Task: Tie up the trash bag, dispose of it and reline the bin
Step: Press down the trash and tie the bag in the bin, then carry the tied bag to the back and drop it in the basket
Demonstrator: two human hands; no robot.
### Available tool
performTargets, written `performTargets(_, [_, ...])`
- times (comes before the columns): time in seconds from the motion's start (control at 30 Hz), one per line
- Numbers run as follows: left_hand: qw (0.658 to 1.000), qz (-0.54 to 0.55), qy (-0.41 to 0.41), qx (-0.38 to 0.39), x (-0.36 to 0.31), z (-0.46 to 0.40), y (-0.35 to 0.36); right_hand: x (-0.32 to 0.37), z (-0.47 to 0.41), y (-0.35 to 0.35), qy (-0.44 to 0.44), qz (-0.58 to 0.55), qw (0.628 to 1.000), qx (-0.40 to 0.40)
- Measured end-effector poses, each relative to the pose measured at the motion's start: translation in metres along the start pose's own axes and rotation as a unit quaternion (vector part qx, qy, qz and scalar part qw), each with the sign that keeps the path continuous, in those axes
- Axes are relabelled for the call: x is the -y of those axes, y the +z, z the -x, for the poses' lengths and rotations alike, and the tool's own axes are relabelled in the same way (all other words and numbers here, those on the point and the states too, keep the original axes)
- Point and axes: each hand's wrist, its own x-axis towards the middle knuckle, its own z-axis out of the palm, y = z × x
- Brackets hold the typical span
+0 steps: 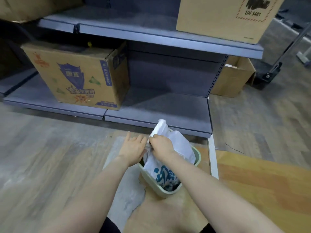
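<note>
A blue-grey metal shelf unit (151, 105) fills the back of the view, with a printed cardboard box (79, 76) on its lowest shelf and a plain box (223, 15) on the shelf above; in front of it lies a wooden floor (42, 148). On that floor, just before the shelf's lower edge, stands a small pale green bin (197, 156), and the white trash bag (176, 145) with blue print sits inside it, its upper part pulled up well above the rim. A sheet of thin clear plastic (129, 192) lies flat on the floor just beside the bin, possibly the new liner. The bag looks thin, soft and crinkly, probably light, and likely to slip through loose fingers or tear if yanked against the rim; the sensible hold is the gathered film near the mouth, where two ends can be drawn together for a knot. The right hand (161, 145) is clenched on a bunch of that film near the top. The left hand (134, 147) is spread with fingers released, touching the bag's side or just beside it; I cannot tell which.
</note>
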Motion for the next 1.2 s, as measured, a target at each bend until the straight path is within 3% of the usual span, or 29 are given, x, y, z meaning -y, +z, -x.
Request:
performTargets(0.2, [0.997,0.032,-0.041,0.053,0.009,0.029,-0.059,-0.010,0.022,-0.024,0.012,-0.015,0.998,0.058])
performTargets(0.37, [0.991,0.055,-0.079,0.094,0.023,0.053,-0.091,-0.017,0.037,-0.041,-0.003,-0.061,0.997,0.037])
performTargets(0.57, [0.982,0.048,-0.105,0.147,0.032,0.095,-0.118,-0.012,0.051,-0.071,0.009,-0.052,0.995,0.081])
performTargets(0.8, [0.971,0.072,-0.163,0.162,0.047,0.120,-0.171,-0.015,0.057,-0.142,0.013,-0.041,0.999,0.029])
performTargets(1.2, [0.970,0.056,-0.184,0.150,0.080,0.160,-0.300,-0.004,0.061,-0.281,-0.045,-0.041,0.998,-0.022])
